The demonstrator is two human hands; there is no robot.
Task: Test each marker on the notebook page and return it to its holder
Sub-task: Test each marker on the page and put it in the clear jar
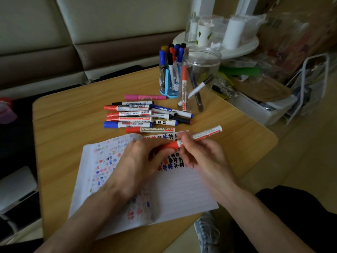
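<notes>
Your marker (pixel 200 135) is white with a red cap. Your lined notebook page (pixel 182 189) bears red, blue and black hash marks. At the far edge of the wood-grain table (pixel 60 125), the holder (pixel 165 84) is blue.

— Can we tell whether the red marker (pixel 206 133) is capped?
— No, our left hand (pixel 138 161) covers that end. Our arms hide the notebook (pixel 182 194)'s middle, and the marks on its left page (pixel 102 161) blur.

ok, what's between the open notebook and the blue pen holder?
Head view: a pile of loose capped markers, red, blue and black, lies on the table between the notebook and the blue holder; a pink marker lies nearest the holder.
</notes>
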